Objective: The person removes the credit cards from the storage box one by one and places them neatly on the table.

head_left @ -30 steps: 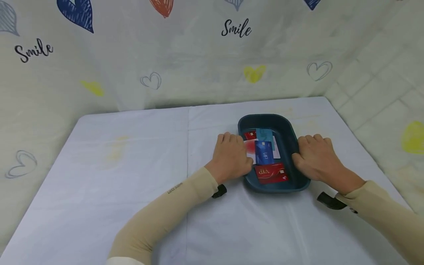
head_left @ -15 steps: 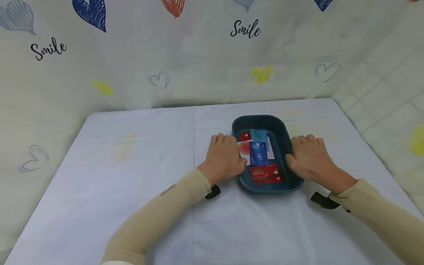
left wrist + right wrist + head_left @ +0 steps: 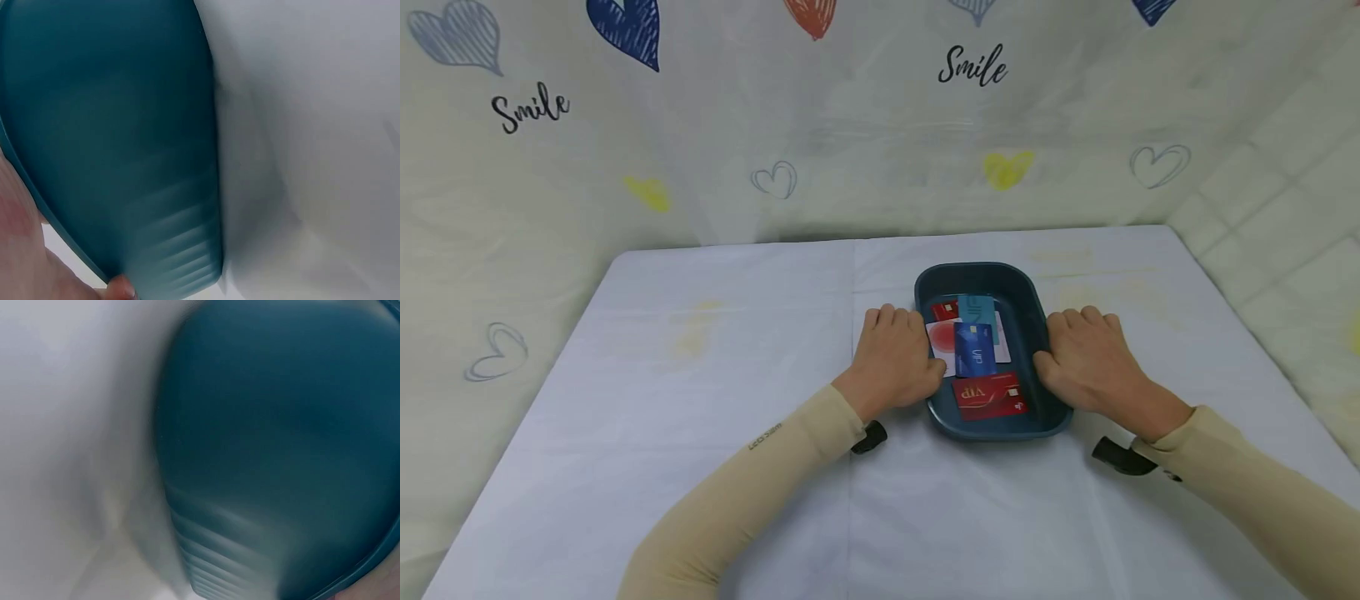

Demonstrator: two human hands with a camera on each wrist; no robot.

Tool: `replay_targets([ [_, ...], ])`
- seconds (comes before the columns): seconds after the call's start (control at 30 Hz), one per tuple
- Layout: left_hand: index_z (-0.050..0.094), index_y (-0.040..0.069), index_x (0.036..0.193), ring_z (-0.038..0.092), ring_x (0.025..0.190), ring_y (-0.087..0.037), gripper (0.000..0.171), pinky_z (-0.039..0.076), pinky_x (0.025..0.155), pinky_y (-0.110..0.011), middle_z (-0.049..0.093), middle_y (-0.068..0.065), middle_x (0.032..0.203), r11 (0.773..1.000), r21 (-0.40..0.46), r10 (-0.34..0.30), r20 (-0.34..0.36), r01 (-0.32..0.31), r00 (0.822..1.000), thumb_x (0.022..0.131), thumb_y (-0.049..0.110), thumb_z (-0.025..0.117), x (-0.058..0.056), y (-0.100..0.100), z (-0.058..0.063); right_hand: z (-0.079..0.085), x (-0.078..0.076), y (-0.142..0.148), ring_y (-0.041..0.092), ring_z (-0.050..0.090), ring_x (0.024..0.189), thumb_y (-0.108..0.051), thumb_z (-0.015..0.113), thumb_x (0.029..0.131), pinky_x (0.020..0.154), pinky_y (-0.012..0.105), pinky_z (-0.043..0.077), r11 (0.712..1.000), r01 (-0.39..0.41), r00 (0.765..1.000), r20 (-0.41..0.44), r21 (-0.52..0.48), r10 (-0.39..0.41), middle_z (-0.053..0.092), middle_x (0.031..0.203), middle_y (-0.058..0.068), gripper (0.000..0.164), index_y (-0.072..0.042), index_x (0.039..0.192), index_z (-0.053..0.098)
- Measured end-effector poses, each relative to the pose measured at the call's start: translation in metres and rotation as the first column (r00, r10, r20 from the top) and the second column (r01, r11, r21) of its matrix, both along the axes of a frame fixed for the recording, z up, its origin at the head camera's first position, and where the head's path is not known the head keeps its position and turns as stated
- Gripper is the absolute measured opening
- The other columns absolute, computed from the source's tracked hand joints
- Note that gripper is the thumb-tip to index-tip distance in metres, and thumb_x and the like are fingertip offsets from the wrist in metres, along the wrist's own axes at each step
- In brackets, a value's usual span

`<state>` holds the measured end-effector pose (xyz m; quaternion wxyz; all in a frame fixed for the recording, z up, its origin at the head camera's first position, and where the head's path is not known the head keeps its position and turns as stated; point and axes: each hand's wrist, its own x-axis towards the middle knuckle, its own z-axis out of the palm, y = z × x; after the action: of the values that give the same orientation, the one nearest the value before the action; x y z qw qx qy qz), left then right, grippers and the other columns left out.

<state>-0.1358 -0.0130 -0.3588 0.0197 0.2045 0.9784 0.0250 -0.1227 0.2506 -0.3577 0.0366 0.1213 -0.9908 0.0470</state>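
Observation:
A dark teal plastic tray (image 3: 1026,329) sits right of the table's middle. My left hand (image 3: 895,358) grips its left rim; my right hand (image 3: 1090,358) grips the right rim. Inside lie several overlapping cards: a red VIP card (image 3: 990,396) nearest me, a blue VIP card (image 3: 974,350), a light blue card (image 3: 976,309) and a white card with a red circle (image 3: 942,337). The left wrist view shows the tray's ribbed outer wall (image 3: 112,125) and a fingertip at its rim. In the right wrist view the outer wall (image 3: 281,425) fills most of the frame.
A white cloth (image 3: 715,375) covers the table, with its back edge beyond the tray. Behind it hangs a pale backdrop (image 3: 865,125) printed with hearts and "Smile". Dark wrist devices (image 3: 1123,457) sit under both sleeves.
Both hands have moved the tray leftward across the table, keeping hold of its rims. The head view has also shifted, so the backdrop appears farther right. The cards stay in the same arrangement.

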Motion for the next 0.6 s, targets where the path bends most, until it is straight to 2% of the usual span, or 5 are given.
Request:
replay_targets([
  [0.33, 0.058, 0.004, 0.109, 0.048, 0.099, -0.024, 0.045, 0.042, 0.094, -0.042, 0.06, -0.008, 0.098, 1.0, 0.026, 0.0, -0.024, 0.001, 1.0, 0.1, 0.047, 0.054, 0.001, -0.019, -0.003, -0.002, 0.0, -0.017, 0.035, 0.046, 0.081, -0.022, 0.045, 0.092, 0.073, 0.046, 0.033, 1.0, -0.016, 1.0, 0.002, -0.013, 0.016, 0.054, 0.078, 0.014, 0.025, 0.001, 0.085, 0.054],
  [0.6, 0.057, 0.002, 0.114, 0.048, 0.1, -0.024, 0.047, 0.043, 0.098, -0.043, 0.06, -0.009, 0.101, 0.999, 0.051, -0.01, -0.012, 0.01, 1.0, 0.099, 0.046, 0.055, 0.001, -0.035, -0.004, -0.002, -0.001, -0.029, 0.034, 0.045, 0.081, -0.022, 0.044, 0.093, 0.072, 0.044, 0.032, 0.999, -0.026, 1.0, 0.005, -0.024, 0.026, 0.053, 0.077, 0.013, 0.025, 0.0, 0.085, 0.052],
])
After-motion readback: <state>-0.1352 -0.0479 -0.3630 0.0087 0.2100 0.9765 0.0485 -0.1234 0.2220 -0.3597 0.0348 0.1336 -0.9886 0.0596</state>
